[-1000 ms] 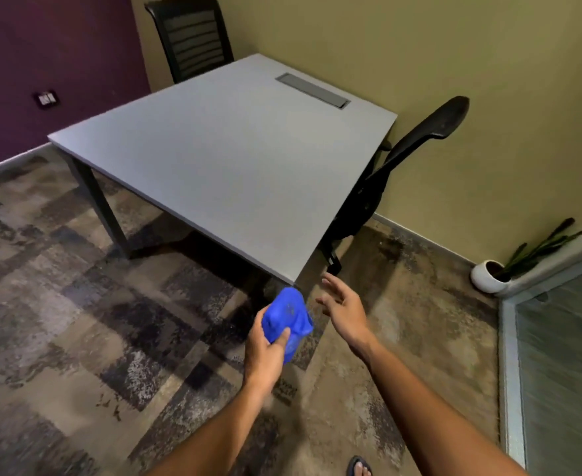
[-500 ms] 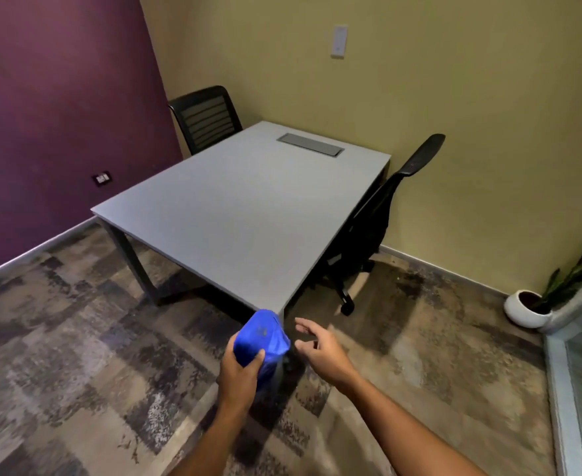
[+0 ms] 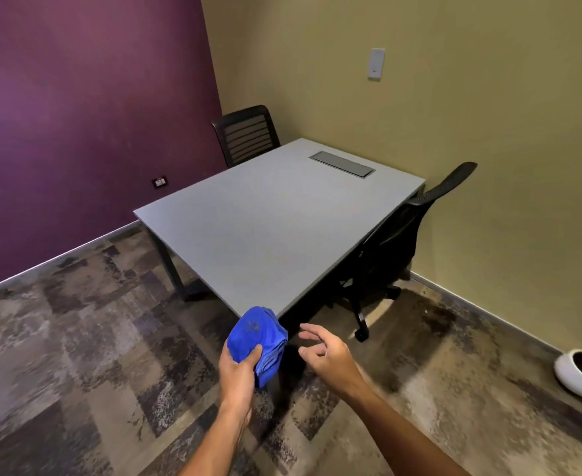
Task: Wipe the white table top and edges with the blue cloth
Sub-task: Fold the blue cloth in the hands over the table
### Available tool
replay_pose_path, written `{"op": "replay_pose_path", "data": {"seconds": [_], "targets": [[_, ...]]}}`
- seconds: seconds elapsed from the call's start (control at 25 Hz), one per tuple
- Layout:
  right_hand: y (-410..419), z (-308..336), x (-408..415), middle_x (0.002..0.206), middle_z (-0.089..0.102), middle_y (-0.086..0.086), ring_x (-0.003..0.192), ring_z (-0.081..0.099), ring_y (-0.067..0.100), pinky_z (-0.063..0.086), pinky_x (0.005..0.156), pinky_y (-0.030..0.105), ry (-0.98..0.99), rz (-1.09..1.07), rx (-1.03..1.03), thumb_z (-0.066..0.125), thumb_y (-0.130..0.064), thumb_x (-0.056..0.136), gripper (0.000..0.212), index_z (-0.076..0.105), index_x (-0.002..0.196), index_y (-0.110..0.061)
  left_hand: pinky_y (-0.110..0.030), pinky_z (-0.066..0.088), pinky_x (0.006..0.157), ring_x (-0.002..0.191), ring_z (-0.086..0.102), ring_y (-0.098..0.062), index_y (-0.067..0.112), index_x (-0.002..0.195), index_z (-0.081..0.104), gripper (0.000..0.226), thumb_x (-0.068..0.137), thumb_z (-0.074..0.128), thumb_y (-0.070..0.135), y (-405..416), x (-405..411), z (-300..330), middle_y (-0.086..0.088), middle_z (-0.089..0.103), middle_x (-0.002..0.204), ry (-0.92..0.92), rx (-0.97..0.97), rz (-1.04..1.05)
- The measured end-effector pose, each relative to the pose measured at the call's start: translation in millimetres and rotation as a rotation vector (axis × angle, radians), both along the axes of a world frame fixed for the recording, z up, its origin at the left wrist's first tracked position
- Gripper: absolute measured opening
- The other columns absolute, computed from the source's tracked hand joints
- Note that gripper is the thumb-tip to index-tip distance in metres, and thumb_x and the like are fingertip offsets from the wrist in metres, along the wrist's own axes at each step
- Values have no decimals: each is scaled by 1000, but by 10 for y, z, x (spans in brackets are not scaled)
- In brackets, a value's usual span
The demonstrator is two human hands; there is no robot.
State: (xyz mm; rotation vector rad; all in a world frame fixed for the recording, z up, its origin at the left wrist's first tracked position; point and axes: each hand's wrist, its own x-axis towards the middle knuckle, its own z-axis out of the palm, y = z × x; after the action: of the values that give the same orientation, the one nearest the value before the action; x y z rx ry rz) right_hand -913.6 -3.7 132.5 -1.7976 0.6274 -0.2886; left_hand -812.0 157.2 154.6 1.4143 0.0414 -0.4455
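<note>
View has pulled back: table [image 3: 276,221] now mid-frame. Left hand [image 3: 236,372] clutches bunched blue cloth [image 3: 257,341]; right hand [image 3: 327,355] loosely open, empty. Wiping not yet begun.

The blue cloth [image 3: 258,341] covers the near corner of the white table [image 3: 276,228], and the thumb of the left hand [image 3: 238,371] hides a part of the cloth. The white pot [image 3: 579,376] is cut by the right edge, so its plant cannot be told. The table hides the seat of the far chair [image 3: 246,134]. The wall socket [image 3: 160,182] is too small to read.
</note>
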Motion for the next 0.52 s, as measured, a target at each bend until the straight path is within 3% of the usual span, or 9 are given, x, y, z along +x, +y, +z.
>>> {"op": "replay_pose_path", "data": {"seconds": [0.16, 0.32, 0.44, 0.52], "targets": [[-196, 181, 53, 125, 69, -13, 99, 73, 5, 59, 87, 25, -67, 84, -5, 73, -28, 90, 51, 60, 139, -34, -48, 57, 92, 101, 73, -24, 21, 119, 64, 36, 89, 67, 0, -296, 63, 96, -4, 74, 114, 40, -47, 6], [-394, 322, 252, 124, 70, -16, 98, 74, 9, 62, 88, 36, -158, 92, -23, 76, -22, 89, 49, 61, 132, -39, -52, 57, 90, 102, 72, -33, 15, 119, 65, 35, 89, 65, -3, -660, 268, 144, -11, 75, 112, 109, -165, -24], [-608, 399, 501, 127, 64, -21, 99, 72, 7, 62, 86, 34, -176, 96, -104, 77, -27, 86, 57, 52, 130, -54, -48, 61, 80, 101, 72, -37, 9, 121, 63, 35, 88, 65, -3, -972, 540, 197, -17, 74, 111, 135, -245, -90], [-805, 430, 707, 133, 57, -20, 100, 71, 11, 60, 84, 31, -213, 101, -180, 77, -32, 85, 66, 47, 141, -52, -45, 62, 76, 101, 71, -39, 7, 123, 62, 37, 87, 66, -2, -1197, 778, 253, -19, 73, 113, 140, -283, -134]]}}
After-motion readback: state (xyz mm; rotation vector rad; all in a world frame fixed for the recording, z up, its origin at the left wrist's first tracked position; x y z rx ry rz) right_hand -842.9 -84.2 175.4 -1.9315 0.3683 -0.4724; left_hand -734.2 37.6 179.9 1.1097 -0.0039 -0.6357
